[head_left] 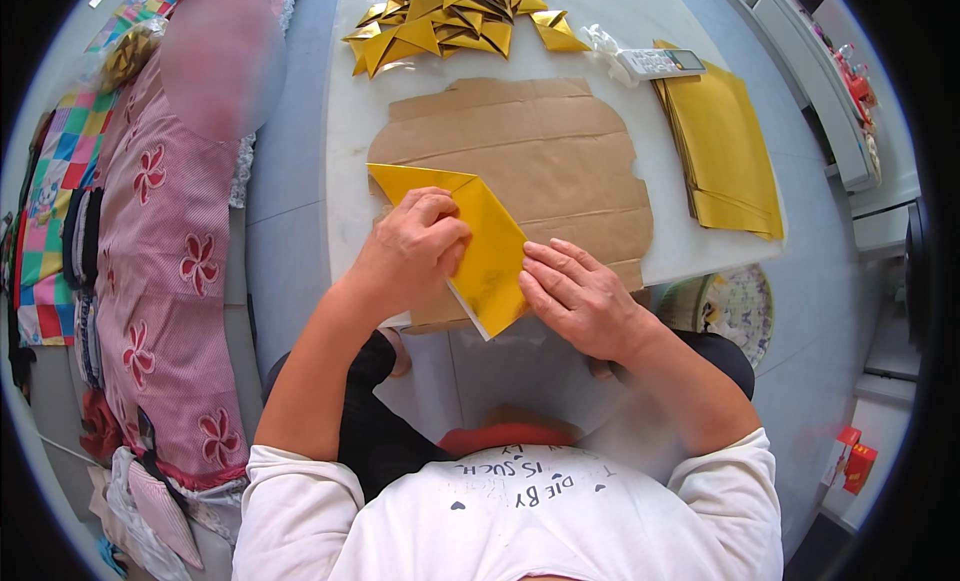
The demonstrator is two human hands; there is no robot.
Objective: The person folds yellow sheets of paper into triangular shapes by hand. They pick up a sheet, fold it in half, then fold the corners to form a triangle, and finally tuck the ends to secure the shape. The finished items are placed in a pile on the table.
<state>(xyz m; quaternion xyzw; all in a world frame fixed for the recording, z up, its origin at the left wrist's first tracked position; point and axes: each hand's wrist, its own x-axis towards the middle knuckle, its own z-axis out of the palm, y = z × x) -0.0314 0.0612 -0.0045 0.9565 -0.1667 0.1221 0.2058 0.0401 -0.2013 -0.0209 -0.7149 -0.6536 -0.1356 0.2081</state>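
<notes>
A sheet of gold foil paper (pixel 492 243), partly folded with slanted edges and a white underside showing at its lower edge, lies over a brown cardboard sheet (pixel 540 141). My left hand (pixel 425 236) has its fingers curled in on the left part of the paper, gripping it. Along the right edge of the paper rest the fingertips of my right hand (pixel 580 291), its fingers stretched out nearly flat. What lies beneath my left fingers is hidden.
Folded gold pieces (pixel 440 21) are heaped at the far end of the white table (pixel 350 111). A stack of gold sheets (pixel 722 151) lies at the right under a remote control (pixel 655 65). Below the table's right edge stands a round patterned bin (pixel 740 316). A pink flowered cloth (pixel 165 271) covers furniture on the left.
</notes>
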